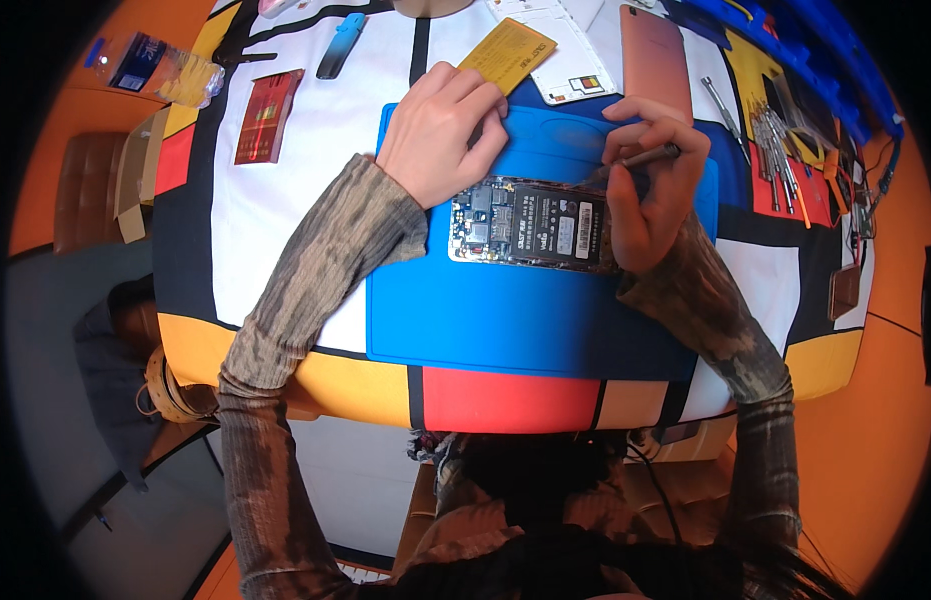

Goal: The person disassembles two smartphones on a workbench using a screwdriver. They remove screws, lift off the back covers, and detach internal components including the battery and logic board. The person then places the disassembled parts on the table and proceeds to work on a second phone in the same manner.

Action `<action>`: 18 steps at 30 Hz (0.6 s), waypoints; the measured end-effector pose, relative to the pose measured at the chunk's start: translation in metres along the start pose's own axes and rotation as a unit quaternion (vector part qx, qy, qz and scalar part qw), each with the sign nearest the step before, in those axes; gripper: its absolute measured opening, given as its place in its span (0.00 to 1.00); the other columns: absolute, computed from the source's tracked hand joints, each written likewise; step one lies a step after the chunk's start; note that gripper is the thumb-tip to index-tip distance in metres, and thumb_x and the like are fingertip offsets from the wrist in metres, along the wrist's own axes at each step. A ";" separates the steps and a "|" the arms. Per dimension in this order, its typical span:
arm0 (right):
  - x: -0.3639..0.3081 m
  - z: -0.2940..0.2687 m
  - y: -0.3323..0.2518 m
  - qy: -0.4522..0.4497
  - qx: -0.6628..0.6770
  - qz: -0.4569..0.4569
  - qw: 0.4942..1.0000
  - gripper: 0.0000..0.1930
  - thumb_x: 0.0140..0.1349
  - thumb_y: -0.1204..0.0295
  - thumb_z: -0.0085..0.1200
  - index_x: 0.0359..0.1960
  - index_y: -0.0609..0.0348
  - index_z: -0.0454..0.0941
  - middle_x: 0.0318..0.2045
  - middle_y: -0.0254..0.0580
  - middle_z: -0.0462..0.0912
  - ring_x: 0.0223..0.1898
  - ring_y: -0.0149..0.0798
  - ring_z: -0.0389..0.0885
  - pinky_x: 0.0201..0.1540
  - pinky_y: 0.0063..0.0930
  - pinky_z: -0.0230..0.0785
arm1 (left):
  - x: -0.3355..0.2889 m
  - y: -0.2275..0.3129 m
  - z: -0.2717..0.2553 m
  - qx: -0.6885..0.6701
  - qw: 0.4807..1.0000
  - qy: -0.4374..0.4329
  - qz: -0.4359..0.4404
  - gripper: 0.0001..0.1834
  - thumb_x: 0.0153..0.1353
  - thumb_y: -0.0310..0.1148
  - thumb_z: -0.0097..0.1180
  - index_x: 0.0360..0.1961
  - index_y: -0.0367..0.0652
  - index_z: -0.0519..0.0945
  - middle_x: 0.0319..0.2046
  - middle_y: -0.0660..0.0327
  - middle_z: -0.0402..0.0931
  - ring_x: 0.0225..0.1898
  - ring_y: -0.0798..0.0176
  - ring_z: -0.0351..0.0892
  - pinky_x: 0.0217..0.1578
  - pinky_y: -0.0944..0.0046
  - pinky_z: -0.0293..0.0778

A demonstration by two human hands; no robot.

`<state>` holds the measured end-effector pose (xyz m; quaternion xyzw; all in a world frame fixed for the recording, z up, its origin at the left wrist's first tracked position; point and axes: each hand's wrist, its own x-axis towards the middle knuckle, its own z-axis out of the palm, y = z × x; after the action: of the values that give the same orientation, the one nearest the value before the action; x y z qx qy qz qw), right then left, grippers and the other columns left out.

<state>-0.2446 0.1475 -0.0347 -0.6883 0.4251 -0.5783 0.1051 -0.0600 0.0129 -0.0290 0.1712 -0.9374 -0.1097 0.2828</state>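
An opened phone [475,225] lies on a blue mat [465,320], its circuit board bare at the left end and a black battery [545,228] filling the middle. My left hand [440,130] rests with curled fingers just above the phone's upper left; its fingertips are partly hidden, so what they hold, if anything, does not show. Against its knuckles is a gold-yellow card-like piece [515,52]. My right hand [653,185] pinches a slim dark pen-like tool [657,155] over the phone's right end, tip toward the battery's upper edge. That hand covers the phone's right end.
Behind the mat lie a white phone frame [575,75] and a pink phone back cover [655,65]. Several screwdrivers [775,160] are at the right. A red packet [269,117], a blue-and-black lighter-like object [341,46] and a plastic bottle [160,70] are at the left.
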 end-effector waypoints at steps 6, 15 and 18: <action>-0.001 0.001 0.003 0.022 0.034 0.029 0.999 0.18 0.56 0.87 0.43 0.47 0.62 0.55 0.49 0.51 0.68 0.28 0.22 0.68 0.32 0.16 0.64 | 0.003 0.005 -0.003 -0.053 0.998 0.002 0.023 0.05 0.52 0.28 0.58 0.32 0.41 0.79 0.33 0.61 0.78 0.37 0.58 0.73 0.39 0.64 0.71; -0.001 0.006 0.005 0.117 0.095 0.141 0.978 0.13 0.61 0.85 0.36 0.47 0.62 0.55 0.44 0.48 0.71 0.27 0.24 0.70 0.34 0.16 0.63 | 0.015 0.031 -0.014 -0.148 0.968 -0.199 0.035 0.05 0.53 0.28 0.60 0.32 0.43 0.79 0.32 0.63 0.78 0.36 0.60 0.73 0.40 0.64 0.69; -0.001 0.006 0.005 0.144 0.122 0.197 0.962 0.11 0.63 0.83 0.34 0.46 0.61 0.56 0.42 0.47 0.72 0.26 0.26 0.71 0.35 0.17 0.65 | 0.023 0.036 -0.013 -0.109 0.963 -0.238 0.066 0.05 0.55 0.29 0.59 0.33 0.43 0.78 0.34 0.62 0.77 0.37 0.59 0.73 0.41 0.63 0.69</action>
<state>-0.2417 0.1426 -0.0407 -0.4826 0.4895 -0.6864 0.2376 -0.0800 0.0358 0.0040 0.0456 -0.9692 -0.2301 0.0751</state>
